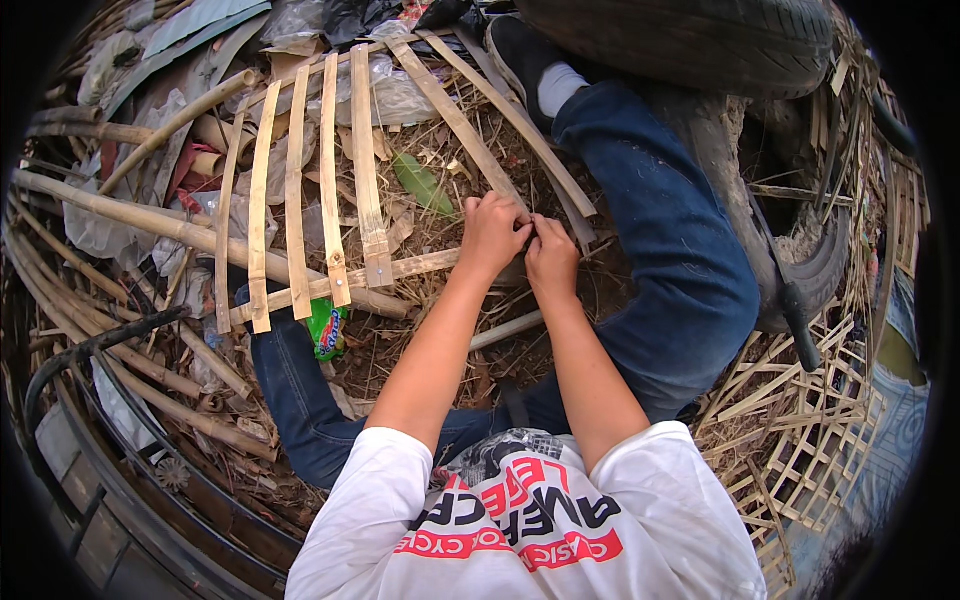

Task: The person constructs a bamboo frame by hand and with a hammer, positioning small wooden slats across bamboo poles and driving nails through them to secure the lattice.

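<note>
A frame of pale bamboo slats lies before me, with several upright slats [330, 170] fastened by small nails to a lower crosspiece [425, 263]. My left hand [492, 236] is closed around the lower end of a slanting bamboo slat [450, 118], where it meets the crosspiece. Close beside it, my right hand [553, 262] pinches at the same joint, its fingertips meeting those of the left. Whatever sits between the right fingers is too small or hidden to name. Another slat [530, 132] runs free to the right of the hands.
Bamboo poles [160, 215] and plastic scraps clutter the left. A green wrapper [326, 328] lies by my left leg, a green leaf [424, 184] under the frame. A tire [690, 40] stands at the far right; a woven bamboo lattice [820, 455] lies near right. A black metal frame [75, 350] curves at left.
</note>
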The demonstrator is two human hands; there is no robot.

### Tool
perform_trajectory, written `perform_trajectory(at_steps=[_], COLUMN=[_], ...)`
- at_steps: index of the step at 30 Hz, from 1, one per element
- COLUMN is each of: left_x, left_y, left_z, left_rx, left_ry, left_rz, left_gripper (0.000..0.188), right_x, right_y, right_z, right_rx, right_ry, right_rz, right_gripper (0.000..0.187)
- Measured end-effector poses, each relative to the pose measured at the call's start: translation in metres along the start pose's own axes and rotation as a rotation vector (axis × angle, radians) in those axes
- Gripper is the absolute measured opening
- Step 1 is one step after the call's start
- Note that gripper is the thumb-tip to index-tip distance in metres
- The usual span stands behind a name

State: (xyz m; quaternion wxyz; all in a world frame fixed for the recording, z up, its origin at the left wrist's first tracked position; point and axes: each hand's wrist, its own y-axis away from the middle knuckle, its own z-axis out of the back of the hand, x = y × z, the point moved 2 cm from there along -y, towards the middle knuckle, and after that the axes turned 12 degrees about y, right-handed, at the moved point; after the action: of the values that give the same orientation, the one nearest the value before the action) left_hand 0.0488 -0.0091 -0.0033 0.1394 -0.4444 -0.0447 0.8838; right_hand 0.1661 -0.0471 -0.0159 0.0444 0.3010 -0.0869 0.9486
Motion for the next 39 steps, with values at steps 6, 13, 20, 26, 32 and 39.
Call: perform_trajectory(at_steps=[6,13,20,26,32,39], left_x=[-0.002,-0.003,-0.005,0.000,0.005,0.003], left_y=[0.000,0.001,-0.002,-0.001,-0.005,-0.011], left_z=[0.000,0.001,0.002,0.002,-0.004,0.002], left_rx=[0.057,0.087,0.124,0.138,0.172,0.230], left_ry=[0.072,0.063,0.051,0.050,0.068,0.022], left_rz=[0.031,0.019,0.050,0.055,0.033,0.058], left_gripper=[0.010,0.012,0.013,0.014,0.016,0.014], right_x=[0.005,0.023,0.019,0.048,0.056,0.051], right_y=[0.020,0.063,0.103,0.108,0.111,0.085], right_z=[0.013,0.040,-0.007,0.021,0.098,0.201], right_rx=[-0.023,0.652,0.889,1.040,1.031,1.312], right_ry=[-0.162,0.491,0.762,0.614,0.523,0.130], right_rz=[-0.292,0.098,0.526,0.577,0.334,-0.074], right_gripper=[0.036,0.030,0.026,0.015,0.018,0.044])
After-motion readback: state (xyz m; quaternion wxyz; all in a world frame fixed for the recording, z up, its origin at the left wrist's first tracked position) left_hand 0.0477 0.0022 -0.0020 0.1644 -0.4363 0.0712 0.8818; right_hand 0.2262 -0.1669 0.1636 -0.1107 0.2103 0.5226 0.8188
